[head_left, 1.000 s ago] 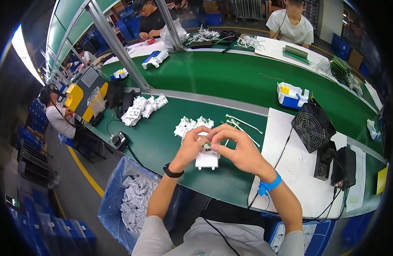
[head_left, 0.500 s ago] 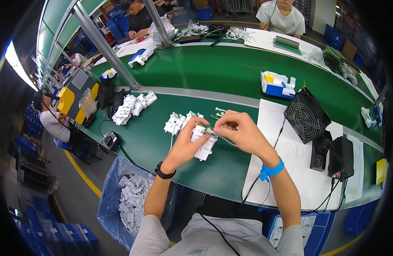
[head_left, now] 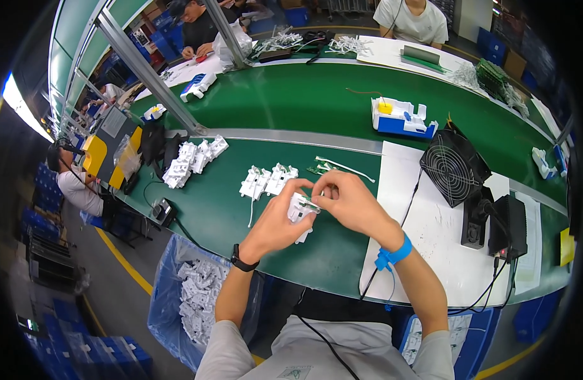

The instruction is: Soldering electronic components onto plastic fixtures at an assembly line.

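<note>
In my left hand (head_left: 275,223) is a white plastic housing (head_left: 298,209), held between thumb and fingers above the green bench. My right hand (head_left: 353,201) is closed in a pinch at the housing's upper end, on a small green circuit board (head_left: 306,199) that my fingers partly cover. Just beyond my left hand lie two more white housings (head_left: 255,182), with a thin white cable (head_left: 251,212) hanging from one. Past my right hand are a few green circuit boards (head_left: 320,166) with a white cable (head_left: 348,168) stretched to the right.
White parts (head_left: 189,163) are piled at left. A lined bin (head_left: 153,316) of white pieces stands below the bench. To the right are a black fan (head_left: 453,168) and power boxes (head_left: 508,225) on white sheeting. A blue-white casing (head_left: 402,120) sits on the green belt; people work beyond.
My right hand has brought the circuit board down against the housing's upper end, and the housing has tilted. The white cable beside the loose boards now shows at full length.
</note>
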Tool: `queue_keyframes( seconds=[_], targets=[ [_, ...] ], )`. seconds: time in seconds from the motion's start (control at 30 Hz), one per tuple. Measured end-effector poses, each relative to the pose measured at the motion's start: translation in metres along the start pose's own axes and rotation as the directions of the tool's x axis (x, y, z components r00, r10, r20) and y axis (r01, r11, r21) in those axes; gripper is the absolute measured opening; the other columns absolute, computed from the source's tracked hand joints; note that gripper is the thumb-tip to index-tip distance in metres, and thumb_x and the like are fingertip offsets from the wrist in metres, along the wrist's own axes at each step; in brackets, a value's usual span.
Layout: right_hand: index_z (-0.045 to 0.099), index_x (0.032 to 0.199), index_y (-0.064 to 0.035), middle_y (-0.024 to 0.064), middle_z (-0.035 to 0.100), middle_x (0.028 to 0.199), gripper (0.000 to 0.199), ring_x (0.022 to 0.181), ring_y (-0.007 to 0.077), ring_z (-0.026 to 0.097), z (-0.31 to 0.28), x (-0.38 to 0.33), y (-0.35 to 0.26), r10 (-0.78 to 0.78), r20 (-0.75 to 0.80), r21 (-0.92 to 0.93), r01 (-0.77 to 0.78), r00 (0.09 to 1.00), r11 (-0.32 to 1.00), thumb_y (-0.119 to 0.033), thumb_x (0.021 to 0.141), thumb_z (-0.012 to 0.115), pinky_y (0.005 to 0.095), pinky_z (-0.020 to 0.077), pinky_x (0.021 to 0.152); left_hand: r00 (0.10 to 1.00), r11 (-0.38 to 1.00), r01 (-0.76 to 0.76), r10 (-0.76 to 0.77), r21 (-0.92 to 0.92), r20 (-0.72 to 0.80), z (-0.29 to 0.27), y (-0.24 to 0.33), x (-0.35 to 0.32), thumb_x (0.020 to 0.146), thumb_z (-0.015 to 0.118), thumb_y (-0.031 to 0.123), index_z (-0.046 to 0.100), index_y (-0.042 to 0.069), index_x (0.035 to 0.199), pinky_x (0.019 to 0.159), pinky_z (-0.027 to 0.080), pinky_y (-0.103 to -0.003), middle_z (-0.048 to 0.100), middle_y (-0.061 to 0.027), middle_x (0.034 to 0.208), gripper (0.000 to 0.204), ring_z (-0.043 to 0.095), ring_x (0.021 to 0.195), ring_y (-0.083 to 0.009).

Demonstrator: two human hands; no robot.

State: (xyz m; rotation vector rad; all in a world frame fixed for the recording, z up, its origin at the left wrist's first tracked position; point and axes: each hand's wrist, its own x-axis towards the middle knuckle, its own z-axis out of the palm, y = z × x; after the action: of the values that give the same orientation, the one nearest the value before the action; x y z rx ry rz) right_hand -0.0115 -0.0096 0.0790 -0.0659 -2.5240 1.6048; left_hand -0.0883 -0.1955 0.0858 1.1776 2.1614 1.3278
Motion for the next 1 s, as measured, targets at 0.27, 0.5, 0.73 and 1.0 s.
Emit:
queue_keyframes(
  seconds=[0.27, 0.5, 0.73, 1.0],
  targets=[
    [0.072, 0.095, 0.0021, 0.0096, 0.067, 0.078, 0.024, 0.07, 0.0191, 0.06, 0.006, 0.008, 0.006, 0.044, -0.045, 0.04, -0.042, 0.998, 0.998, -0.02, 0.088, 0.075, 0.0344, 0.0489, 0.068, 0.991, 0.984, 0.0, -0.023, -0.178, -0.131, 0.003, -0.026, 0.006, 0.096, 0.058, 0.008, 0.058, 0.004, 0.129, 0.084, 0.049, -0.029, 0.063, -0.008, 0.104, 0.033, 0.06, 0.094, -0.0138],
    [0.074, 0.089, 0.0007, 0.0036, 0.066, 0.073, 0.016, 0.058, 0.0079, 0.057, -0.017, 0.009, 0.009, 0.176, 0.306, 0.285, -0.267, 0.936, 0.921, -0.015, 0.089, 0.075, 0.0228, 0.0468, 0.052, 0.998, 0.979, 0.029, -0.018, -0.201, 0.058, -0.001, -0.021, 0.002, 0.089, 0.063, 0.006, 0.055, 0.006, 0.133, 0.083, 0.049, -0.029, 0.061, -0.006, 0.098, 0.045, 0.059, 0.092, -0.0127],
    [0.073, 0.088, 0.0015, 0.0033, 0.065, 0.069, 0.014, 0.056, 0.0087, 0.058, -0.015, 0.011, 0.018, 0.216, 0.342, 0.204, -0.296, 0.915, 0.933, -0.012, 0.087, 0.075, 0.0233, 0.046, 0.051, 0.988, 0.989, 0.091, -0.074, -0.12, 0.139, 0.005, -0.021, 0.002, 0.083, 0.063, 0.004, 0.049, 0.008, 0.138, 0.084, 0.049, -0.032, 0.061, -0.0081, 0.098, 0.057, 0.061, 0.093, -0.0171],
    [0.071, 0.096, 0.0044, 0.0078, 0.068, 0.071, 0.035, 0.058, 0.0146, 0.063, 0.0, 0.01, 0.033, 0.018, 0.013, -0.147, -0.016, 1.0, 0.989, -0.03, 0.091, 0.076, 0.0295, 0.0489, 0.057, 0.996, 0.995, 0.019, -0.028, -0.099, -0.082, 0.014, -0.034, 0.007, 0.095, 0.062, 0.007, 0.059, 0.003, 0.127, 0.088, 0.047, -0.032, 0.063, -0.009, 0.099, 0.032, 0.06, 0.095, -0.0176]
  ],
)
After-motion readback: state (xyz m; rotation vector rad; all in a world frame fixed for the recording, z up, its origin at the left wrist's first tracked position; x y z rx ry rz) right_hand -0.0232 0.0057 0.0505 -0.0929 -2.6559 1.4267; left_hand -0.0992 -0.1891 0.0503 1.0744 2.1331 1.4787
